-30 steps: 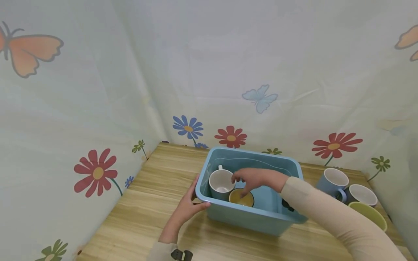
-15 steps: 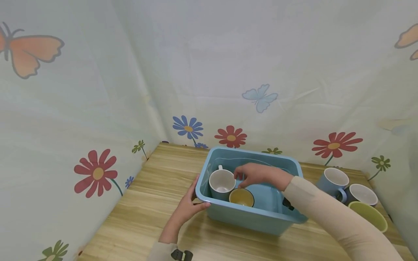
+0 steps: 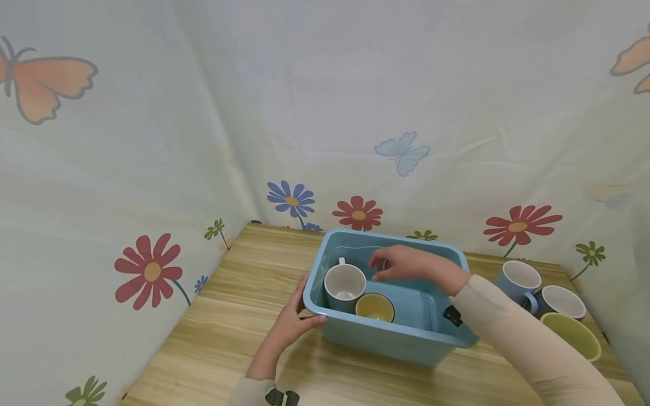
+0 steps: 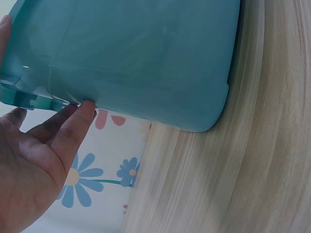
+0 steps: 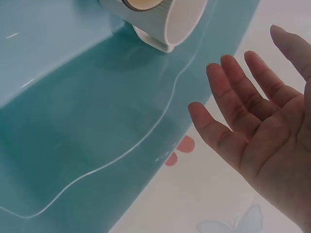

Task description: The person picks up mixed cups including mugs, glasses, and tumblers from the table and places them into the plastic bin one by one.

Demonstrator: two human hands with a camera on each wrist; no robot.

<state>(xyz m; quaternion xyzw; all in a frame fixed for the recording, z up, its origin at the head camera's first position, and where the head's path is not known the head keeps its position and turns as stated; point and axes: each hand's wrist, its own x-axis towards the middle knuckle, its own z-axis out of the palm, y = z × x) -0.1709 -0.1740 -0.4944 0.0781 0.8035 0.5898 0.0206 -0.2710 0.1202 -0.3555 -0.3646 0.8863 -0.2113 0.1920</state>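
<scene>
A blue plastic bin (image 3: 376,330) stands on the wooden table. In its left end are a mug (image 3: 346,283) with a pale inside, standing upright with its handle toward the back, and a yellow-lined cup (image 3: 375,308) right beside it. My left hand (image 3: 291,326) grips the bin's near left corner, thumb at the front rim and fingers along the left side. In the left wrist view, fingertips (image 4: 87,104) touch the wall below the rim. My right hand (image 3: 398,263) hovers over the bin, holding nothing, its fingers apart and loosely bent in the right wrist view.
Right of the bin stand a blue mug (image 3: 518,282), a dark cup with a white inside (image 3: 563,303) and a yellow-green bowl-like cup (image 3: 571,336). A flower-printed curtain (image 3: 315,113) hangs behind and to the left of the table (image 3: 244,270).
My right hand has left the yellow-lined cup, rising and moving back and to the right. Both vessels in the bin stay put, and my left hand has not moved.
</scene>
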